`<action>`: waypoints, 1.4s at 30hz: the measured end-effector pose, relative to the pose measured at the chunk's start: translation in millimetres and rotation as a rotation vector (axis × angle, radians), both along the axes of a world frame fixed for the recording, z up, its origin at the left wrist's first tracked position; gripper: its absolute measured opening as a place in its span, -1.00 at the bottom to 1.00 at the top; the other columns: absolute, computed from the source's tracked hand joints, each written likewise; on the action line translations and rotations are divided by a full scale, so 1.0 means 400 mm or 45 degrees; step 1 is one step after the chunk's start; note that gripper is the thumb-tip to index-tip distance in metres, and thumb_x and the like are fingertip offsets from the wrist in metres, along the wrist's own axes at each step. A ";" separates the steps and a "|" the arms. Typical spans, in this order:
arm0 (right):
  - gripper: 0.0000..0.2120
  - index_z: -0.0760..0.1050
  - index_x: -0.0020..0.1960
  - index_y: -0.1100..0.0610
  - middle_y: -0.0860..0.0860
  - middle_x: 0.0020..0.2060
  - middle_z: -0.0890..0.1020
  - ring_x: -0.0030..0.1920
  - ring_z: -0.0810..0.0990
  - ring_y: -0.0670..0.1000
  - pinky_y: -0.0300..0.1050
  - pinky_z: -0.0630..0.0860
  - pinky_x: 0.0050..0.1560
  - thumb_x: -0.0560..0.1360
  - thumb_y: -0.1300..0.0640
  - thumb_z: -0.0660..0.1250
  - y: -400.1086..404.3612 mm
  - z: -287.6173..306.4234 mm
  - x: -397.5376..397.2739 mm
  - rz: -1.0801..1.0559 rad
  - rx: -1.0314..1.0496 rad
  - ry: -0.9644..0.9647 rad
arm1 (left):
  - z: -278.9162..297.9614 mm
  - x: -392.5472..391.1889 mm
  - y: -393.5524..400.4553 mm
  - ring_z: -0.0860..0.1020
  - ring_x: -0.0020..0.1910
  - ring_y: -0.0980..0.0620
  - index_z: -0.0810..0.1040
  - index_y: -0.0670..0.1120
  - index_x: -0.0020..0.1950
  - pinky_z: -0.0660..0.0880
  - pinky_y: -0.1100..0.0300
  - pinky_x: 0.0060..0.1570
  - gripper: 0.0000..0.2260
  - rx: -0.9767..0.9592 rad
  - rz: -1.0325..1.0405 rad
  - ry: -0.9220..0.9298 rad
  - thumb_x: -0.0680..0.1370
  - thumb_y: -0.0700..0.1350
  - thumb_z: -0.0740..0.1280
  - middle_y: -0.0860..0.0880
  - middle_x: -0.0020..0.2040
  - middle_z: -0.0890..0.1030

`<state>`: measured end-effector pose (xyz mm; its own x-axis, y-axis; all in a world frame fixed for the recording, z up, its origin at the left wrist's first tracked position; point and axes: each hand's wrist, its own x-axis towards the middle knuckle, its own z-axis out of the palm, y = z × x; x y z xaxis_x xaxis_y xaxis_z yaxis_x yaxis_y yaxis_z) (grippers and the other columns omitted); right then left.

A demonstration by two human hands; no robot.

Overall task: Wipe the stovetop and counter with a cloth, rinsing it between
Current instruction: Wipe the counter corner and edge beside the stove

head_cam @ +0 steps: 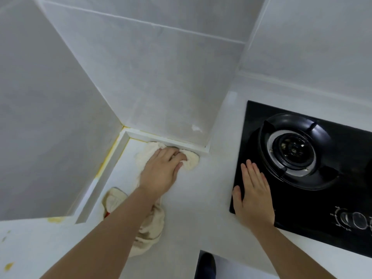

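Cream cloth [150,228] on a white counter [201,198], glossy black stovetop [302,214] with white dial markings, yellow stains along the white wall tiles [141,67].

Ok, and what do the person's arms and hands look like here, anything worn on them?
Both are bare. The left hand and right hand show no gloves, rings or watch, and both forearms are uncovered with no sleeves in view up to the frame edge. No markings are visible.

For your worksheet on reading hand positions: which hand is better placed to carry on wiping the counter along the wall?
The left hand: it already grips the cloth against the counter's back edge. The right hand lies flat on the stovetop, holding nothing.
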<state>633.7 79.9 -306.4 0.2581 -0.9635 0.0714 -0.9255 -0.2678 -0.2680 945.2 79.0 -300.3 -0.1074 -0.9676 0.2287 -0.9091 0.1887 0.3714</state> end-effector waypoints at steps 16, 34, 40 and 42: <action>-0.37 0.30 0.60 0.27 0.16 0.65 0.22 0.68 0.06 0.10 0.14 0.08 0.65 0.59 0.03 0.13 0.074 0.045 0.279 0.292 0.020 -0.110 | 0.040 0.159 0.010 0.53 0.13 -0.10 0.63 0.02 0.11 0.57 -0.07 -0.12 -0.83 0.135 0.437 0.041 0.59 -0.22 0.38 0.03 0.13 0.57; -0.34 0.15 0.68 0.19 0.06 0.69 0.08 0.69 -0.05 0.00 0.07 0.03 0.67 0.65 -0.07 0.09 0.089 -0.002 0.289 0.251 0.103 -0.028 | 0.074 0.163 0.123 -0.10 0.68 0.04 0.05 0.03 0.71 -0.07 -0.02 0.64 -0.41 0.423 -0.035 -0.469 0.72 0.25 -0.09 0.04 0.70 0.04; -0.33 0.10 0.69 0.17 0.03 0.70 0.05 0.69 -0.08 -0.02 0.06 0.01 0.66 0.66 -0.09 0.06 0.089 0.000 0.288 0.249 0.115 -0.008 | 0.079 0.172 0.084 -0.17 0.68 0.01 -0.21 -0.06 0.70 -0.10 -0.10 0.63 -0.36 0.548 -0.011 -0.724 0.70 0.23 -0.19 0.00 0.71 -0.12; -0.33 0.12 0.69 0.17 0.03 0.70 0.06 0.69 -0.06 -0.02 0.06 0.02 0.66 0.65 -0.08 0.08 0.090 -0.002 0.288 0.245 0.117 -0.028 | 0.085 0.165 0.087 -0.16 0.68 -0.04 -0.24 -0.10 0.69 -0.09 -0.13 0.63 -0.35 0.590 0.009 -0.792 0.70 0.23 -0.21 -0.05 0.71 -0.15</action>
